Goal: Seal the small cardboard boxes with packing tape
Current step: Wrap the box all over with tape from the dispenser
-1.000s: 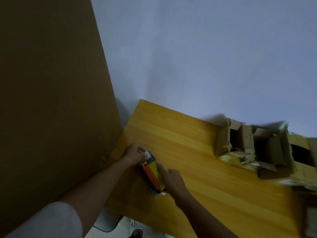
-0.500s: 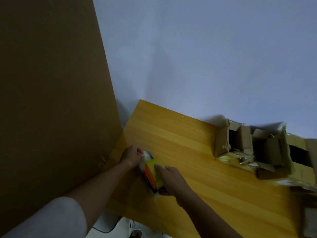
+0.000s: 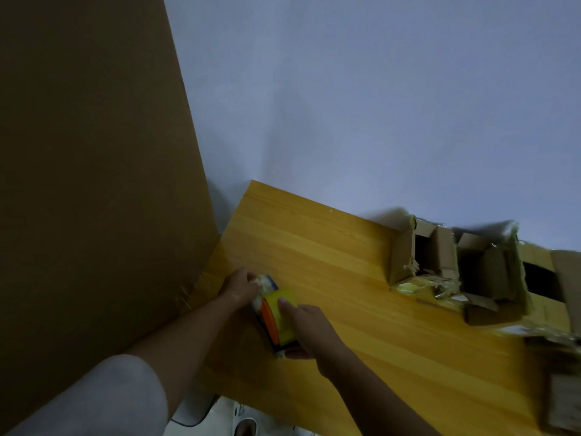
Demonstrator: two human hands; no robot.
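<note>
A tape dispenser (image 3: 278, 319) with an orange side and a yellowish tape roll lies near the left edge of the wooden table (image 3: 345, 278). My right hand (image 3: 309, 330) grips the dispenser from the right, thumb under it and a finger on the roll. My left hand (image 3: 240, 286) pinches the crumpled pale tape end (image 3: 264, 283) at the dispenser's far tip. Small open cardboard boxes (image 3: 421, 256) with ragged tape remnants stand at the table's right, apart from both hands.
A large brown cardboard sheet (image 3: 94, 184) stands upright along the left, touching the table's left edge. A blue-grey wall is behind. More boxes (image 3: 559, 382) crowd the right edge. Below the table's near edge the floor shows white objects (image 3: 239, 416).
My right hand slid up over the tape roll and closed around the dispenser. My left hand stays at the tape end, which looks more pulled out and bunched.
</note>
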